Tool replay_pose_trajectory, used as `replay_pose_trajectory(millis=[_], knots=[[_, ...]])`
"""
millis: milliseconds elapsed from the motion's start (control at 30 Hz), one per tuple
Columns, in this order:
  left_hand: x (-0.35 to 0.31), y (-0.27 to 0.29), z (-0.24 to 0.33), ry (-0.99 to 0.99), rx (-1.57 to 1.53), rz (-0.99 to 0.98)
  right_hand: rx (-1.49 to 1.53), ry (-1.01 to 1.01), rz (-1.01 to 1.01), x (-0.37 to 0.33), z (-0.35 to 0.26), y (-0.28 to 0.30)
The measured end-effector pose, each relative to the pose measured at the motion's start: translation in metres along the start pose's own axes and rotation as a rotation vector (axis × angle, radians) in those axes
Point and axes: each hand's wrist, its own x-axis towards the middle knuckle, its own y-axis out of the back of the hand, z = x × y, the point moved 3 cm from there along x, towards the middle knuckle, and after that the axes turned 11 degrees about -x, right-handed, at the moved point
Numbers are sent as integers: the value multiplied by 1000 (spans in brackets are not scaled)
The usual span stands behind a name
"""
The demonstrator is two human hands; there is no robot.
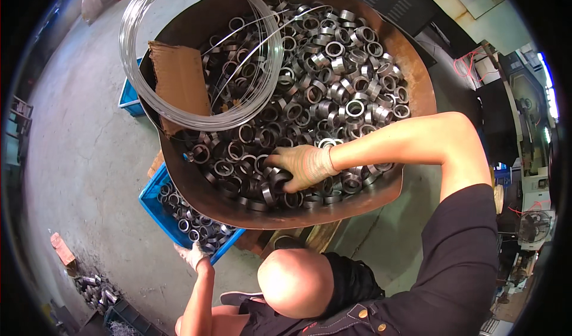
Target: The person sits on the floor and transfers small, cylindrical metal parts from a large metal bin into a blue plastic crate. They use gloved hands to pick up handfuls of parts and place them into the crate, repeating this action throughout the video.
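Observation:
My right hand (pixel 300 167), in a pale knitted glove, reaches into a big rusty metal tub (pixel 417 80) heaped with short steel rings (pixel 335 49). Its fingers curl round dark steel rings (pixel 278 180) near the tub's front side; how many it grips is hidden. Lower left, my left hand (pixel 194 256), also gloved, is closed on the near rim of a blue plastic crate (pixel 156 180). Many loose rings (pixel 185 224) lie in that crate, which sits beside the tub, partly under its edge.
A large wire coil (pixel 132 68) and a torn cardboard piece (pixel 180 77) rest over the tub's left side. Another blue crate (pixel 130 98) stands behind. A wooden pallet (pixel 322 236) lies under the tub. Metal parts (pixel 98 291) lie on the floor at lower left.

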Motion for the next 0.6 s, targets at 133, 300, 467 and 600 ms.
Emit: replay_pose_trajectory(millis=[133,300,467,600], knots=[[2,-3,2,-22,44,36,-46,11,16,-2,-2,-5],[6,1,-5,0,-50,20,-64,51,34,2,0,-4],[2,1,-2,4,49,28,-112,108,103,5,3,-2],[0,1,1,2,-16,-6,-99,112,135,4,-2,-3]])
